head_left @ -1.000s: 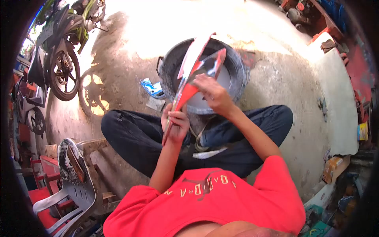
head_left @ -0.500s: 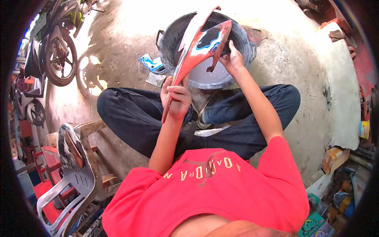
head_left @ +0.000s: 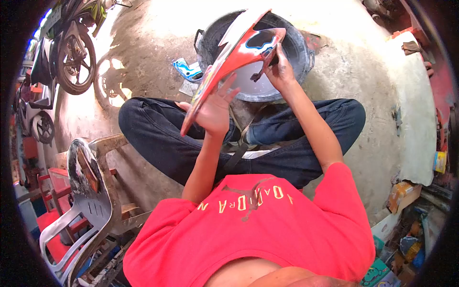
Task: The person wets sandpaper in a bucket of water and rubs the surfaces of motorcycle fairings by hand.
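Observation:
A long red panel (head_left: 229, 64) with white, black and blue patches is held up at a slant over a dark round tub (head_left: 306, 57). Cloudy liquid (head_left: 251, 86) shows inside the tub. My right hand (head_left: 281, 74) grips the panel's upper right end, thumb on its edge. Under the lower part of the panel is my left hand (head_left: 213, 112), palm up with fingers spread, the panel resting against it. Left of the tub lie a blue and white piece (head_left: 186, 71) and a small grey sheet (head_left: 188, 88).
Motorcycles (head_left: 75, 62) stand at the upper left. A worn chair (head_left: 93, 205) is at the lower left. Along the right side are a pale slab (head_left: 413, 119), a cardboard box (head_left: 403, 195) and cluttered items (head_left: 411, 244). My crossed legs (head_left: 158, 138) frame the near side of the tub.
My right hand has gone from the panel's middle to its upper right end. My left fingers have opened from their grip around the lower part, and the panel has turned face-up and tilted further right.

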`<control>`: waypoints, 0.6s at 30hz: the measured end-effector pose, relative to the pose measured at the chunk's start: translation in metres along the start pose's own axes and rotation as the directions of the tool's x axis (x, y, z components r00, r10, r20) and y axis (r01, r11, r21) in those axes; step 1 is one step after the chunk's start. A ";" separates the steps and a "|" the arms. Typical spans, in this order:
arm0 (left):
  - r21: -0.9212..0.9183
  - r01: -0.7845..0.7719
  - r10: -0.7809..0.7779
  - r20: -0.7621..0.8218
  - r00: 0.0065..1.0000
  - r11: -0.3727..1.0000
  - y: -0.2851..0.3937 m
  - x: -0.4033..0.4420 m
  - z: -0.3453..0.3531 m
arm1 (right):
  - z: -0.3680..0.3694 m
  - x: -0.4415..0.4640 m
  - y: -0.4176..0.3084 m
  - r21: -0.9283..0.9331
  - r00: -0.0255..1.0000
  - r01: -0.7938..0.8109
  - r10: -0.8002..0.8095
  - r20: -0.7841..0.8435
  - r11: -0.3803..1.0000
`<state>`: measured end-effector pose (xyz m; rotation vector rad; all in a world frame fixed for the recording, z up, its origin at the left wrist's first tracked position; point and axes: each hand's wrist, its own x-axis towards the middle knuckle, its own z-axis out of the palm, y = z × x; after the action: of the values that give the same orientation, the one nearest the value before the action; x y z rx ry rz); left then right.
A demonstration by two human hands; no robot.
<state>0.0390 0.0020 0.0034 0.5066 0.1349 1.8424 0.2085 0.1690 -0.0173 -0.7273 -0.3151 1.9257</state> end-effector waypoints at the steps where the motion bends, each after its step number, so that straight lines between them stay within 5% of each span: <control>1: 0.148 -0.014 0.022 -0.053 0.998 0.989 -0.005 -0.002 0.008 | -0.001 0.001 -0.001 -0.001 1.000 0.021 -0.021 -0.017 1.000; 5: 0.603 -0.039 0.136 -0.117 0.984 0.797 -0.027 -0.012 0.033 | -0.006 0.000 -0.005 0.001 0.996 0.080 -0.079 -0.041 0.997; 6: 0.657 -0.105 0.151 -0.013 0.988 0.746 -0.030 -0.014 0.032 | -0.007 -0.002 -0.007 -0.003 0.996 0.079 -0.079 -0.027 0.997; 9: 0.832 -0.066 0.233 -0.077 0.969 0.550 -0.041 -0.003 0.035 | -0.004 -0.004 -0.005 0.050 0.997 0.069 -0.068 -0.022 0.996; 14: 0.510 0.115 0.154 -0.455 0.877 0.852 -0.044 0.047 0.045 | -0.004 -0.002 0.010 0.080 1.000 -0.007 0.005 0.026 0.997; 18: 0.465 -0.013 0.177 -0.312 0.933 0.885 -0.051 0.069 0.048 | -0.011 -0.002 0.011 0.045 0.997 -0.024 0.021 0.070 0.999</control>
<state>0.0864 0.0756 0.0484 0.5095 0.8155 1.9892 0.2075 0.1605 -0.0306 -0.6379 -0.3058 1.9761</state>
